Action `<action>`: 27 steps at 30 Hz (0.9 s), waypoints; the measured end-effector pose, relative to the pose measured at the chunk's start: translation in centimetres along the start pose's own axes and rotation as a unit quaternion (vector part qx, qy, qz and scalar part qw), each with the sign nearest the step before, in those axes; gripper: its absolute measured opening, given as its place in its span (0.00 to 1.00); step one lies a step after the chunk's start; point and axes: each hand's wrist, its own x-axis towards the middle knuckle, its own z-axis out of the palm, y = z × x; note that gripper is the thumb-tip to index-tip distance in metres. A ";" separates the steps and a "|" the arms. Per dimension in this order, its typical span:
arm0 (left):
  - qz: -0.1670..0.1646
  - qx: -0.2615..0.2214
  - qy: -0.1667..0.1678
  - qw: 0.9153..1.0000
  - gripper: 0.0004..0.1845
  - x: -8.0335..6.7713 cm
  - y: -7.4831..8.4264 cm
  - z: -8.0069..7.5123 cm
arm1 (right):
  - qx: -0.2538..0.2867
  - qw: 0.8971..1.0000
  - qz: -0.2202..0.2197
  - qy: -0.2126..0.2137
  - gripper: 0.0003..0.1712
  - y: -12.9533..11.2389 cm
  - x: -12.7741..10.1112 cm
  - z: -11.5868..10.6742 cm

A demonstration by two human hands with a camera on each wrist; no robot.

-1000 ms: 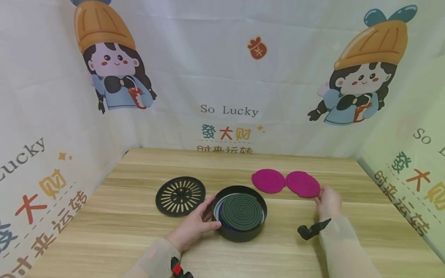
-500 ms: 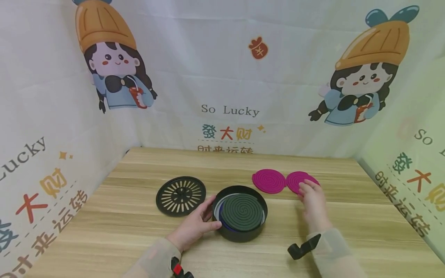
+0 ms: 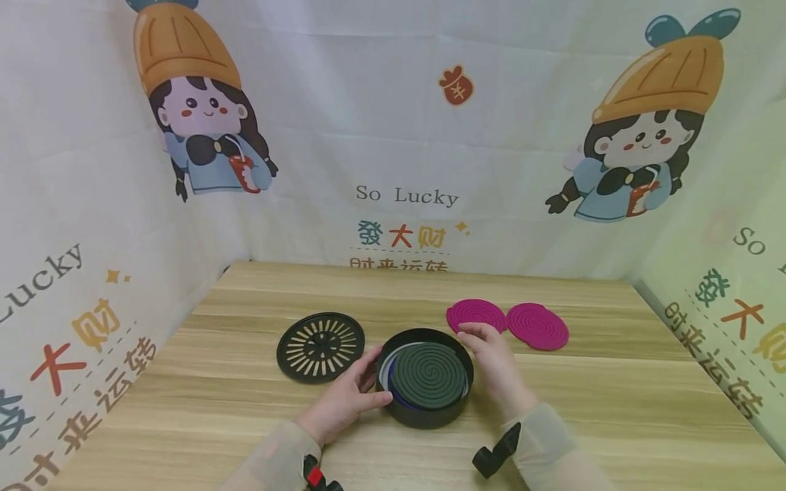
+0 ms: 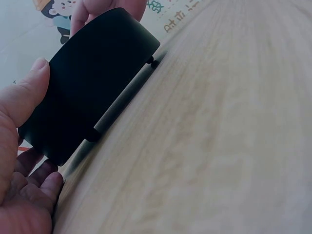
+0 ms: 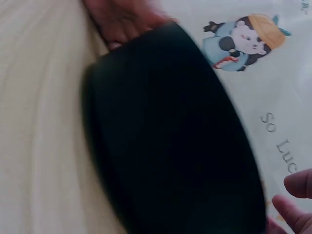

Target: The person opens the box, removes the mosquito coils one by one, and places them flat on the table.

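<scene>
A round black tin (image 3: 424, 409) stands on the wooden table (image 3: 614, 395) with a dark green spiral coil (image 3: 430, 374) lying inside it. My left hand (image 3: 359, 385) grips the tin's left wall, thumb (image 4: 22, 97) toward me and fingers on the far side. My right hand (image 3: 488, 351) lies with relaxed fingers along the tin's right rim; whether it touches the rim is unclear. In the blurred right wrist view the tin (image 5: 170, 131) fills the frame and my right fingertips (image 5: 297, 195) show at the lower right. Two magenta coils (image 3: 475, 316) (image 3: 539, 326) lie side by side behind my right hand.
A black slotted lid (image 3: 320, 345) lies flat on the table to the left of the tin. Printed cloth walls (image 3: 393, 170) close the table in at the back and on both sides.
My right hand has moved left, from the right magenta coil across to the tin's right rim. My left hand and the tin have stayed put.
</scene>
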 end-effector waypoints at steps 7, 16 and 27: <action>-0.001 0.000 0.003 1.000 0.52 0.0 -0.1 0.1 | -0.027 0.999 -0.010 -0.019 0.17 0.9 0.0 1.7; -0.006 -0.009 0.003 1.000 0.52 -0.1 0.0 0.0 | -0.119 0.991 -0.053 -0.035 0.17 1.9 0.2 2.4; -0.006 -0.005 -0.001 1.000 0.51 -0.1 0.0 0.0 | -0.134 0.989 -0.060 -0.031 0.16 1.9 -0.1 2.3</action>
